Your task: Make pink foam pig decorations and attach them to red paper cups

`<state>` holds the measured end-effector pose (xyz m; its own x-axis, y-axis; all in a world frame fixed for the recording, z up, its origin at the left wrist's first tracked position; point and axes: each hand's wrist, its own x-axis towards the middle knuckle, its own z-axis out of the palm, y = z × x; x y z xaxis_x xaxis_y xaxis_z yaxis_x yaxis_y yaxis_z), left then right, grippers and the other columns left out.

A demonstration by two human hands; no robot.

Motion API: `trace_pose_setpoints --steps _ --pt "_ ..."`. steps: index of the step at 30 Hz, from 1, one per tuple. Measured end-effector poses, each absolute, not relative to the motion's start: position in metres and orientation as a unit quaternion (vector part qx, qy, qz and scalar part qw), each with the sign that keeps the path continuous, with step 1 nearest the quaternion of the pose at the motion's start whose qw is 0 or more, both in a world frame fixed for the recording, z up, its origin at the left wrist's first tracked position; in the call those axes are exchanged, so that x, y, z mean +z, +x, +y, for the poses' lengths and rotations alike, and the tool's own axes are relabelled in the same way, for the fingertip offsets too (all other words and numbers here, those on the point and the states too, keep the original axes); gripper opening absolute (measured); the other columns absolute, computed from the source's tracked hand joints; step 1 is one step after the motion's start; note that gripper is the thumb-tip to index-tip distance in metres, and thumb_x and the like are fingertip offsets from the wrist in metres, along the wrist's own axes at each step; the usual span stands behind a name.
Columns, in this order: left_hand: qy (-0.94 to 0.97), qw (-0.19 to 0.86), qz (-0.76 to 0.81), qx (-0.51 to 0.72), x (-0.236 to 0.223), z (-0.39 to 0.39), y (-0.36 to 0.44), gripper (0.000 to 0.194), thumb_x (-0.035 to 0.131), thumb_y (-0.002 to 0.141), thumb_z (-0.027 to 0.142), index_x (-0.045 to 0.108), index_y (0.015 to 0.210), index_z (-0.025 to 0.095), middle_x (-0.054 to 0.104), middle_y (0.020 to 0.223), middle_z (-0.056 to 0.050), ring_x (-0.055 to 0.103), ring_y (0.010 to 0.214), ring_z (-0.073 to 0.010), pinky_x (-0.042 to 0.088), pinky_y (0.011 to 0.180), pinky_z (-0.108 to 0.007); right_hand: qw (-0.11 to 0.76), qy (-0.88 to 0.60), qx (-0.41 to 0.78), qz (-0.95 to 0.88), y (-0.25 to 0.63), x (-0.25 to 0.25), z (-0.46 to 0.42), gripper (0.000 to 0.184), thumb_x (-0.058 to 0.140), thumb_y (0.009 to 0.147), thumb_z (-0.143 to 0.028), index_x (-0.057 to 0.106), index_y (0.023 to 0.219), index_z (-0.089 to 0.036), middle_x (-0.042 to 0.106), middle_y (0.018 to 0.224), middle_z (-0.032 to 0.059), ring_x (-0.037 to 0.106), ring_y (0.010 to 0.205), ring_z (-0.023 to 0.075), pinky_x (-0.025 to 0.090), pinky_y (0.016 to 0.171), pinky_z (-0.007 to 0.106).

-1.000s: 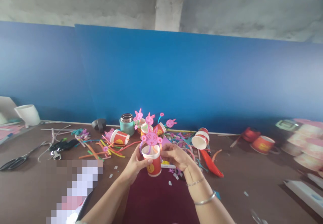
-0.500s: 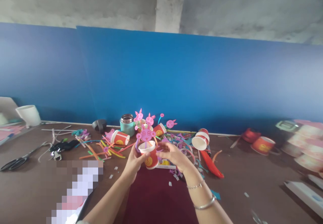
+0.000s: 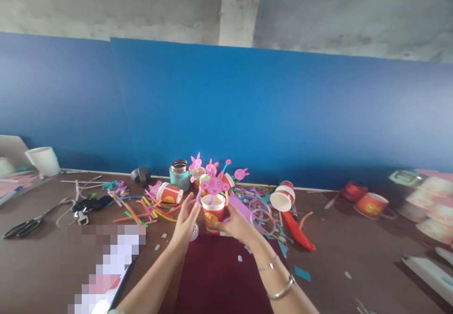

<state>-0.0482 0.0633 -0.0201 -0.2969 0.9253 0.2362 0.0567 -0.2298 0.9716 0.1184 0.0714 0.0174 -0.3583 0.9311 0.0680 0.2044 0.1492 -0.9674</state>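
A red and white paper cup (image 3: 213, 212) with a yellow print stands upright in front of me, over the near edge of the clutter. A pink paper animal face (image 3: 215, 185) rises above its rim, with curled strips at both sides. My right hand (image 3: 238, 223) holds the cup from the right, its thumb across the lower front and the other fingers partly hidden behind. My left hand (image 3: 186, 220) is beside the cup on the left, fingers stretched upward near the purple strip; whether they touch it I cannot tell. A tape roll (image 3: 194, 231) lies by that hand.
Behind stand a teal jar (image 3: 180, 177) and more cups with pink faces (image 3: 241, 174). Tipped cups (image 3: 170, 193), colourful strips (image 3: 141, 210) and a red pouch (image 3: 297, 231) lie around. Scissors (image 3: 26, 228) are at left, a dark red sheet (image 3: 226, 276) in front, a blue partition (image 3: 226, 106) behind.
The cup has shifted slightly right and now stands more upright. My left hand has let go of it, fingers straightening. My right hand has moved lower, onto the cup's side.
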Motion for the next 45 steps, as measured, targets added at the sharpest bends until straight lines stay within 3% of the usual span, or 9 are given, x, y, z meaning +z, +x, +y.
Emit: trace_pose_setpoints --steps 2,3,7,12,15,21,32,39,45 --pt "0.559 0.174 0.659 0.472 -0.020 0.071 -0.064 0.040 0.034 0.093 0.028 0.042 0.130 0.016 0.062 0.117 -0.011 0.061 0.106 -0.0186 0.049 0.088 -0.030 0.394 -0.448 0.462 -0.656 0.121 0.015 0.077 0.052 0.075 0.058 -0.019 0.058 0.107 -0.016 0.069 0.092 0.0048 0.064 0.084 0.0238 0.051 0.078 0.038" --pt "0.570 0.149 0.682 0.433 -0.019 0.074 -0.072 0.037 0.036 0.092 0.023 0.046 0.126 0.015 0.062 0.118 -0.012 0.061 0.106 -0.0198 0.048 0.088 -0.032 0.405 -0.455 0.457 -0.648 0.121 0.013 0.079 0.052 0.074 0.058 -0.019 0.058 0.107 -0.016 0.069 0.092 0.0050 0.064 0.083 0.0237 0.052 0.077 0.038" --pt "0.619 0.109 0.715 0.306 -0.019 0.085 -0.089 0.034 0.044 0.085 0.010 0.055 0.116 0.016 0.054 0.129 -0.014 0.057 0.111 -0.0235 0.045 0.093 -0.035 0.442 -0.437 0.497 -0.606 0.116 0.002 0.089 0.056 0.074 0.057 -0.021 0.055 0.110 -0.015 0.068 0.093 0.0062 0.064 0.085 0.0248 0.053 0.074 0.037" --pt "0.649 0.084 0.741 0.149 -0.011 0.092 -0.079 0.036 0.041 0.083 0.005 0.054 0.115 0.013 0.027 0.148 -0.019 0.063 0.103 -0.0262 0.048 0.086 -0.038 0.476 -0.427 0.463 -0.614 0.096 -0.004 0.097 0.054 0.072 0.057 -0.017 0.052 0.107 -0.016 0.066 0.101 0.0072 0.063 0.091 0.0239 0.051 0.080 0.036" --pt "0.649 0.083 0.750 0.095 0.001 0.091 -0.075 0.032 0.039 0.084 0.005 0.058 0.108 0.013 0.033 0.145 -0.019 0.063 0.102 -0.0251 0.049 0.085 -0.036 0.474 -0.409 0.457 -0.631 0.082 -0.001 0.101 0.055 0.071 0.058 -0.016 0.050 0.109 -0.016 0.066 0.102 0.0076 0.064 0.091 0.0233 0.051 0.081 0.036" --pt "0.632 0.095 0.768 0.038 0.023 0.071 -0.078 0.032 0.036 0.086 0.006 0.061 0.107 0.011 0.063 0.110 -0.020 0.065 0.099 -0.0253 0.051 0.079 -0.033 0.463 -0.432 0.413 -0.655 0.060 -0.007 0.115 0.057 0.074 0.056 -0.017 0.052 0.108 -0.019 0.067 0.103 0.0070 0.062 0.096 0.0253 0.048 0.085 0.038" --pt "0.642 0.051 0.765 0.004 0.039 0.035 -0.077 0.036 0.032 0.085 -0.001 0.061 0.105 0.007 0.061 0.107 -0.020 0.065 0.096 -0.0255 0.050 0.076 -0.033 0.402 -0.483 0.373 -0.683 0.040 -0.030 0.137 0.059 0.072 0.059 -0.021 0.052 0.114 -0.018 0.065 0.111 0.0083 0.061 0.100 0.0255 0.047 0.087 0.037" --pt "0.689 0.003 0.725 0.011 0.050 0.023 -0.088 0.032 0.041 0.080 0.003 0.060 0.105 0.009 0.064 0.106 -0.016 0.054 0.108 -0.0302 0.040 0.090 -0.041 0.370 -0.532 0.342 -0.680 0.036 -0.031 0.143 0.051 0.073 0.061 -0.023 0.058 0.109 -0.014 0.069 0.103 0.0123 0.064 0.097 0.0294 0.048 0.083 0.038" --pt "0.716 -0.006 0.697 0.029 0.060 0.027 -0.136 0.035 0.039 0.075 -0.001 0.057 0.099 0.019 0.065 0.103 -0.009 0.058 0.101 -0.0242 0.038 0.086 -0.037 0.367 -0.541 0.299 -0.695 0.036 -0.029 0.137 0.053 0.074 0.063 -0.026 0.059 0.112 -0.012 0.067 0.109 0.0144 0.060 0.105 0.0314 0.045 0.089 0.036"
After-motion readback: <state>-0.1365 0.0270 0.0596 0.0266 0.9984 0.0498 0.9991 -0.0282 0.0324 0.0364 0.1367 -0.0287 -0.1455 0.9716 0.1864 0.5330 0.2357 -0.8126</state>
